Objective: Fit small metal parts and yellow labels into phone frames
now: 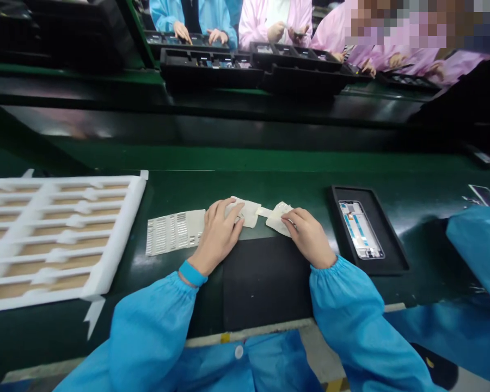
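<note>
My left hand (218,231) lies on a small pale sheet (249,211) at the far edge of a black mat (265,277), fingers pressed flat on it. A white sheet with rows of small strips (169,231) lies partly under that hand. My right hand (308,235) pinches a second pale, crumpled piece (278,218) just right of the first; a thin tab joins the two pieces. Both sleeves are blue.
A white foam tray (118,239) with long slots fills the left. A black tray (392,256) holding a phone frame (360,228) sits to the right. Another person's blue sleeve (477,250) is at far right. Several people work at black trays (212,68) across the belt.
</note>
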A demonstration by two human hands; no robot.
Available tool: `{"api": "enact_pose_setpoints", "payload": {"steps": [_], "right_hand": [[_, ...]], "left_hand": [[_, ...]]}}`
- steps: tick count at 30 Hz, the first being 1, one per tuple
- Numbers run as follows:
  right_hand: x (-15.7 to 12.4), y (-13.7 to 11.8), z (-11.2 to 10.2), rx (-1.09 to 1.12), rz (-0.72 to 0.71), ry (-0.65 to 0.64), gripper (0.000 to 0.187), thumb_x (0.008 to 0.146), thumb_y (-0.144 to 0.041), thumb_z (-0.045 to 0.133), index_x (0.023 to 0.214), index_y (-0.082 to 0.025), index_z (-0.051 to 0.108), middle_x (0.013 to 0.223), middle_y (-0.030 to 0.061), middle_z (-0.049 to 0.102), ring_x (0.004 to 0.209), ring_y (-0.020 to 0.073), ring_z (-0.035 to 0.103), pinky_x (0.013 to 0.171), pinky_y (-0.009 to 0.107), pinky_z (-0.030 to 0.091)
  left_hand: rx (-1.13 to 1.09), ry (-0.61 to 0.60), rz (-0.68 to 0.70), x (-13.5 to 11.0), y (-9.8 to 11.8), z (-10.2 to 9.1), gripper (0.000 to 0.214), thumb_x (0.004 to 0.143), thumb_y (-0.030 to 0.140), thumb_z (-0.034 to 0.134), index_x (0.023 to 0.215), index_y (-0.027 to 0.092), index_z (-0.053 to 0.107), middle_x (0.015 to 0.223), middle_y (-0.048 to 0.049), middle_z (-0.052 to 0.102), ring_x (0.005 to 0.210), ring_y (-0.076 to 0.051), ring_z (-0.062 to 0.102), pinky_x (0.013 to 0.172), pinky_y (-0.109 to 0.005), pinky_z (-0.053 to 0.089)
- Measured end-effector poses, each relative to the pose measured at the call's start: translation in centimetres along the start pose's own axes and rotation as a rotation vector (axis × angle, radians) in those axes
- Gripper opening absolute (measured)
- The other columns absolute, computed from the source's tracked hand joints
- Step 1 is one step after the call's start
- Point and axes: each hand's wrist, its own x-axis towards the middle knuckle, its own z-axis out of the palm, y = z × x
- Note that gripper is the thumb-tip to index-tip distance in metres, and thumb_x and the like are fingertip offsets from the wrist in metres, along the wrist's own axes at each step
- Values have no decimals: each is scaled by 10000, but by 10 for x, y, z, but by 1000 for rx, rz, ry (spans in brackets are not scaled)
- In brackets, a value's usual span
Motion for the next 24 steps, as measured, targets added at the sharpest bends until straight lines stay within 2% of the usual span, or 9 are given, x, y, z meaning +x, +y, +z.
{"api": "enact_pose_setpoints", "payload": {"steps": [2, 3, 6, 9, 12, 14, 19, 21, 24], "right_hand": [[1, 4, 3, -49, 11, 20, 229, 985, -229, 414, 980, -217, 642, 956, 98, 619, 918, 253, 583, 811, 377, 476], [1, 6, 4, -63, 32, 38, 228, 982, -228, 411, 981, -215, 639, 944, 100, 610, 902, 256, 579, 803, 380, 475], [0, 13, 8, -66, 133, 105, 184, 958, -273, 452, 1024, -203, 609, 961, 108, 587, 879, 266, 573, 789, 393, 476], [2, 18, 12, 29, 212, 136, 186, 907, -316, 539, 1042, -198, 586, 1012, 117, 589, 934, 281, 575, 830, 408, 472], [6, 24, 15, 186, 262, 152, 99, 886, -303, 554, 905, -217, 599, 936, 83, 616, 912, 252, 590, 857, 390, 473], [7, 31, 17, 233, 316, 194, 125, 897, -302, 522, 827, -218, 581, 877, 63, 624, 848, 220, 601, 829, 368, 489], [0, 50, 18, 287, 459, 299, 179, 836, -358, 578, 749, -202, 554, 963, 94, 667, 890, 228, 638, 798, 396, 524], [-3, 48, 14, 309, 484, 310, 168, 812, -359, 601, 827, -194, 571, 972, 102, 666, 896, 239, 645, 776, 408, 535], [-2, 27, 4, 292, 455, 395, 241, 825, -301, 586, 1039, -193, 568, 1068, 119, 637, 973, 245, 631, 820, 422, 538]], "left_hand": [[-26, 45, -1, 8, 13, -2, 300, 989, 243, 446, 1258, 188, 567, 1265, -135, 578, 1189, -302, 501, 1010, -477, 426], [-46, 24, 30, 12, 22, -1, 286, 994, 233, 430, 1236, 187, 576, 1234, -126, 600, 1168, -287, 528, 1007, -459, 433], [-113, -189, 218, 20, 51, 16, 281, 992, 214, 413, 1221, 185, 572, 1217, -107, 637, 1165, -255, 573, 1006, -405, 454], [-125, -250, 251, 21, 68, 37, 344, 980, 229, 451, 1311, 158, 510, 1367, -130, 569, 1311, -276, 492, 1091, -441, 398], [-119, -280, 190, 18, 68, 50, 443, 993, 288, 453, 1404, 125, 422, 1470, -160, 478, 1390, -303, 415, 1140, -495, 346], [-107, -304, 180, 17, 64, 53, 454, 997, 328, 455, 1401, 122, 432, 1477, -160, 474, 1390, -313, 418, 1146, -497, 346], [-74, -284, 197, 14, 63, 57, 437, 999, 330, 450, 1390, 137, 466, 1473, -140, 489, 1385, -301, 432, 1144, -459, 364], [-54, -276, 191, 14, 65, 57, 444, 1000, 336, 444, 1391, 128, 473, 1472, -142, 490, 1387, -304, 428, 1145, -463, 358], [-29, -259, 180, 13, 67, 56, 453, 1006, 353, 425, 1393, 125, 476, 1473, -148, 488, 1384, -312, 428, 1147, -508, 334]]}}
